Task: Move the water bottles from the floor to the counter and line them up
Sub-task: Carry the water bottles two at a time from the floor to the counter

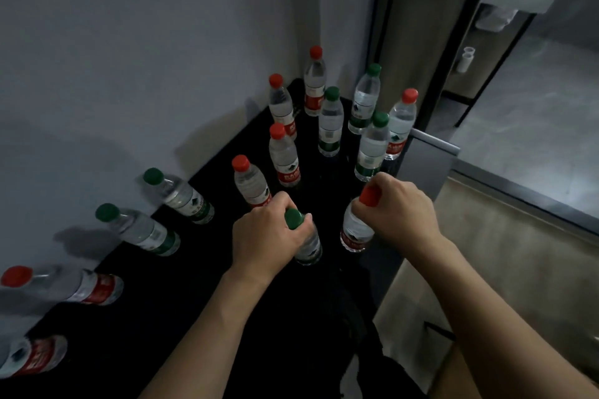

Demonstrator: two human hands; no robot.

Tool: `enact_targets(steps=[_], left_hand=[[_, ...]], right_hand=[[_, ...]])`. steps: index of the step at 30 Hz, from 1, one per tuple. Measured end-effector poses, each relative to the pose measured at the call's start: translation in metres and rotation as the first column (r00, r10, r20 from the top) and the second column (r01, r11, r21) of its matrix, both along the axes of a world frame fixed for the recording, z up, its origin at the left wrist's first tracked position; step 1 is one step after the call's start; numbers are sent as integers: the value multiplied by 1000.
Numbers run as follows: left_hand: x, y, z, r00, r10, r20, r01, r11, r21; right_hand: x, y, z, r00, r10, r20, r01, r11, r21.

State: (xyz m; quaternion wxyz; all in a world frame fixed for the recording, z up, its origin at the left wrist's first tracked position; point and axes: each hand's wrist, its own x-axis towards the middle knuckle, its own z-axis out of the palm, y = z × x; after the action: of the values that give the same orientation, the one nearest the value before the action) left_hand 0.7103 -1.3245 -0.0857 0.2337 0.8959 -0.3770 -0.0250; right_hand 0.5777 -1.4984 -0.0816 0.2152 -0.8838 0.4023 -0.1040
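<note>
- On the black counter (201,285), against the grey wall (129,42), water bottles stand in loose rows.
- Nearest the counter's front edge, the left hand (265,236) curls round the neck of a green-capped bottle (308,246).
- Just right of it, the right hand (398,210) grips a red-capped bottle (355,230) below its cap.
- Both held bottles stand upright.

Both forearms are bare from the frame's lower edge to the wrists, with no sleeves in view. The left hand (269,236) and right hand (402,214) wear no gloves, rings or watch.
</note>
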Motion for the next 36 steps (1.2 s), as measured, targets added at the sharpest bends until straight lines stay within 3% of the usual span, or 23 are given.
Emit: enact_targets(steps=[16,19,24,28,30,36], left_hand=[[24,-46,-27,960,281,9,-274,930,245],[27,-51,-26,961,276,28,-273,924,266],[27,-48,-22,961,273,-48,-246,919,308],[24,-31,-17,907,329,-264,-255,926,278],[23,-16,-14,880,372,-294,-304,918,253],[13,60,-3,832,548,-90,-531,832,157]], right_hand=[[85,-73,-35,904,423,-59,-411,899,155],[91,-79,-31,864,481,-147,-455,872,181],[108,-76,-8,792,514,-328,-525,849,63],[123,-62,20,788,589,-178,-608,790,-80],[130,-47,31,753,656,-54,-658,746,-107],[141,32,44,594,804,41,-796,594,-119]])
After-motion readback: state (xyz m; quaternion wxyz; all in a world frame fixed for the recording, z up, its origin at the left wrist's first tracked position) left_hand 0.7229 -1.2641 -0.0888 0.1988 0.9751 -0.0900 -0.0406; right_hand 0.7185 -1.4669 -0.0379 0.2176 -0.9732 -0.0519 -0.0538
